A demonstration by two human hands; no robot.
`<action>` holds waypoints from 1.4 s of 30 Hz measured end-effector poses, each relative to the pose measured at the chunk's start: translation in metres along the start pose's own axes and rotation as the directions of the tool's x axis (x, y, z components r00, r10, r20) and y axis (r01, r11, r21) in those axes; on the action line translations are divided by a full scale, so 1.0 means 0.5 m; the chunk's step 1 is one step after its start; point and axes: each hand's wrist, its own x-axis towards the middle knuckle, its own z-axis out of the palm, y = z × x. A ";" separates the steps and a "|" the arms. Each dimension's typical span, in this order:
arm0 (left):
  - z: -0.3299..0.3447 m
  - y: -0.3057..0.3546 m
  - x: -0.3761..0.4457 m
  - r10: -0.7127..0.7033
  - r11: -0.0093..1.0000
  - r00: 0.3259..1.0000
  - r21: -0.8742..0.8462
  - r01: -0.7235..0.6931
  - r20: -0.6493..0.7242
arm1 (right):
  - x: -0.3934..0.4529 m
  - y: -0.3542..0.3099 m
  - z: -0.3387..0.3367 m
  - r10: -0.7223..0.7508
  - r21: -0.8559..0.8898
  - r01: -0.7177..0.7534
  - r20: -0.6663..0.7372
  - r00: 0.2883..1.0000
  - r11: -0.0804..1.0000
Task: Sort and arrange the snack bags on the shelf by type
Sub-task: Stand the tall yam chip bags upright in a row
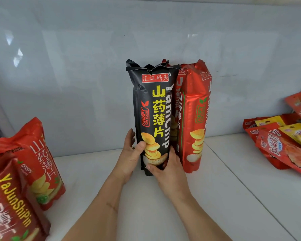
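A tall black yam chip bag [153, 108] stands upright at the middle of the white shelf [215, 197]. My left hand [130, 153] grips its lower left side, thumb across the front. My right hand [167, 169] grips its lower right corner, thumb on the bottom front. Two red yam chip bags [193, 119] stand upright right behind it and to its right, touching it and leaning on the back wall.
More red yam chip bags [38, 164] stand and lean at the left edge, with a larger red bag [12, 211] in front. A heap of small red and yellow snack packets [283, 143] lies at the right. A grey back wall [94, 66] closes the shelf.
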 end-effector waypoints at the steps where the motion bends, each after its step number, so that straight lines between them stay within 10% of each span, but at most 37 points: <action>1: 0.001 0.000 -0.004 0.008 1.000 1.000 0.011 -0.008 0.012 | -0.008 -0.003 -0.012 -0.024 -0.062 0.023 -0.013 1.000 0.998; 11: 0.059 0.001 -0.056 0.024 0.999 1.000 0.033 -0.023 -0.012 | -0.008 0.047 -0.113 -0.033 -0.132 -0.033 -0.471 0.882 0.991; 18: 0.082 0.003 -0.084 -0.060 0.993 0.996 0.102 0.067 -0.073 | 0.038 0.090 -0.138 0.168 -0.050 -0.177 -0.140 0.976 0.983; 42: 0.090 -0.022 -0.083 -0.130 0.961 0.981 0.225 0.161 -0.146 | 0.076 0.123 -0.137 0.136 -0.124 -0.137 -0.016 0.991 0.983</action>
